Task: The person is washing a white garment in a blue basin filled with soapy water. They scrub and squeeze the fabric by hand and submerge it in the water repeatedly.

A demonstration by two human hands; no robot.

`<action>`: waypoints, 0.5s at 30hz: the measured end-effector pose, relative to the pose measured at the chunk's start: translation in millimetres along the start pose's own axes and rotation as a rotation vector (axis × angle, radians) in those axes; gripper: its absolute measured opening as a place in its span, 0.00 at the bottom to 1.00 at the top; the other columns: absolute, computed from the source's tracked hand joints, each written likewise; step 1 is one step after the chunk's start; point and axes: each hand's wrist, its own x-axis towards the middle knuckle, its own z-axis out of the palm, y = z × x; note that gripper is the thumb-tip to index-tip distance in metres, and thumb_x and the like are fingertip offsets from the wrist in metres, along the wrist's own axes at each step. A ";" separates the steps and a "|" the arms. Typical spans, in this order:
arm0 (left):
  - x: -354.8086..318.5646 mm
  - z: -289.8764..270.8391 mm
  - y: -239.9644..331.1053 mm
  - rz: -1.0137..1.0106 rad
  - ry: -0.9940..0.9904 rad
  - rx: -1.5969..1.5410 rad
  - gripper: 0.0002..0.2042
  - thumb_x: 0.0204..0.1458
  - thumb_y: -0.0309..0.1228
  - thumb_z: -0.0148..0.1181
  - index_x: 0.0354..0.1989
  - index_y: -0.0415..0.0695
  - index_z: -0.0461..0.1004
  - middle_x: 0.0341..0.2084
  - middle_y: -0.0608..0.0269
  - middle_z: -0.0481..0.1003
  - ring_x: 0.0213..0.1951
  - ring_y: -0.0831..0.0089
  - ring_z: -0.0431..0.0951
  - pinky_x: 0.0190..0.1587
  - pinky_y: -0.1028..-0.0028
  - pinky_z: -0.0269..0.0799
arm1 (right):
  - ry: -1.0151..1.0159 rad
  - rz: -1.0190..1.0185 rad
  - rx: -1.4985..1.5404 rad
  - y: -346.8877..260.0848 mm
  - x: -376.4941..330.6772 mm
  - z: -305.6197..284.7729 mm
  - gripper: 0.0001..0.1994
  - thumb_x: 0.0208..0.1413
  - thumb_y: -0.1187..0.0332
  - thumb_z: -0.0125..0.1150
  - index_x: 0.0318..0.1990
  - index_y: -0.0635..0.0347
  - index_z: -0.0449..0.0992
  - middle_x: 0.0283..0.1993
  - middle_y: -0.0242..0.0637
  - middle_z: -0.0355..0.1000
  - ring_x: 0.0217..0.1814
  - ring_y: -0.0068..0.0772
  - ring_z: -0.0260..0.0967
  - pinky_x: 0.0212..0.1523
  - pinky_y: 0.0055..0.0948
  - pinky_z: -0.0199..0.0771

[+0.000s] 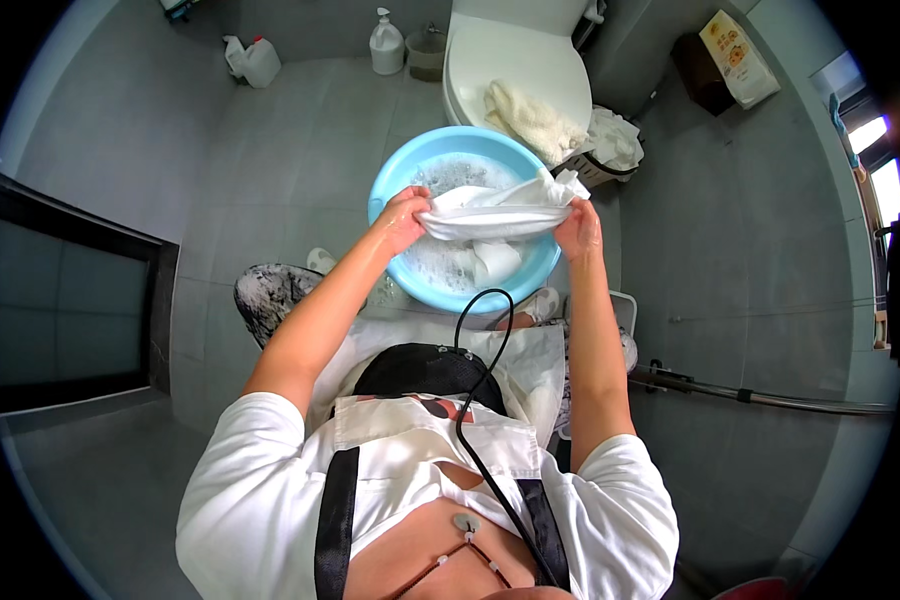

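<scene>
1. White cloth (pixel 500 218), seen in the head view, is stretched between the person's two hands, above the sudsy water of a round light-blue basin (pixel 382 178) on the grey tiled floor (pixel 290 150).
2. Its left end is grasped by the left hand (pixel 404 220), fingers curled round the fabric near the basin's left side.
3. At the other end, the right hand (pixel 579 230) grips the cloth by the basin's right rim, and a crumpled corner pokes up beyond the fingers.
4. Below the stretch, some white fabric (pixel 495 262) lies among the foam; I can't tell from here whether it belongs to the same piece.
5. Just beyond the basin stands a white toilet (pixel 510 65), a cream towel (pixel 530 115) draped over its front edge, and beside that a basket (pixel 592 174) heaped with white laundry (pixel 615 140).
6. Over to the left of the toilet I see a small bucket (pixel 427 57), a white pump bottle (pixel 386 47) next to it, and a white jug (pixel 261 64) with a red cap farther along.
</scene>
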 end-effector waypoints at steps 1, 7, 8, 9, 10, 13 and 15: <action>-2.7 4.3 -2.1 -0.032 0.043 0.039 0.16 0.38 0.24 0.50 0.39 0.43 0.62 0.33 0.58 0.66 0.35 0.66 0.69 0.38 0.68 0.69 | 0.017 -0.016 -0.045 -1.8 0.2 -11.8 0.24 0.40 0.73 0.45 0.51 0.64 0.57 0.50 0.43 0.61 0.52 0.42 0.58 0.56 0.39 0.53; 2.1 -8.1 -29.0 -0.254 0.193 0.197 0.12 0.45 0.31 0.50 0.38 0.42 0.63 0.26 0.62 0.68 0.30 0.71 0.70 0.31 0.69 0.70 | 0.136 -0.047 -0.248 -10.5 -37.3 -4.2 0.23 0.37 0.79 0.44 0.47 0.60 0.61 0.41 0.39 0.65 0.44 0.37 0.63 0.48 0.36 0.62; 5.7 -6.3 -32.4 -0.285 0.234 0.222 0.12 0.46 0.32 0.51 0.39 0.42 0.63 0.25 0.62 0.68 0.29 0.71 0.70 0.31 0.69 0.70 | 0.132 -0.040 -0.285 -13.8 -41.2 -5.0 0.23 0.37 0.79 0.44 0.48 0.60 0.61 0.42 0.39 0.64 0.43 0.36 0.63 0.47 0.35 0.63; 10.8 -6.3 -31.9 -0.296 0.217 0.270 0.14 0.45 0.33 0.52 0.39 0.41 0.64 0.26 0.62 0.68 0.30 0.71 0.70 0.31 0.70 0.70 | 0.121 -0.039 -0.318 -16.8 -42.2 -3.4 0.24 0.37 0.79 0.44 0.48 0.59 0.61 0.43 0.39 0.64 0.43 0.36 0.63 0.46 0.35 0.63; 15.5 -6.5 -32.1 -0.306 0.201 0.318 0.15 0.45 0.34 0.54 0.39 0.40 0.64 0.27 0.61 0.69 0.31 0.71 0.70 0.31 0.71 0.69 | 0.126 -0.027 -0.341 -18.5 -42.9 -2.0 0.24 0.37 0.79 0.45 0.49 0.58 0.61 0.43 0.38 0.64 0.43 0.35 0.63 0.45 0.34 0.63; 20.5 -0.5 -31.3 -0.293 0.085 0.597 0.15 0.43 0.34 0.58 0.37 0.38 0.66 0.30 0.59 0.70 0.34 0.72 0.71 0.33 0.73 0.68 | 0.138 -0.001 -0.422 -19.5 -44.2 5.5 0.26 0.37 0.78 0.48 0.51 0.57 0.60 0.43 0.37 0.64 0.44 0.34 0.63 0.44 0.31 0.64; 19.9 7.2 -29.5 -0.256 0.059 0.765 0.14 0.41 0.33 0.60 0.34 0.38 0.69 0.32 0.58 0.71 0.35 0.72 0.71 0.33 0.73 0.68 | 0.146 0.006 -0.503 -19.0 -46.6 13.7 0.28 0.36 0.78 0.51 0.52 0.57 0.60 0.43 0.36 0.64 0.44 0.32 0.63 0.44 0.29 0.63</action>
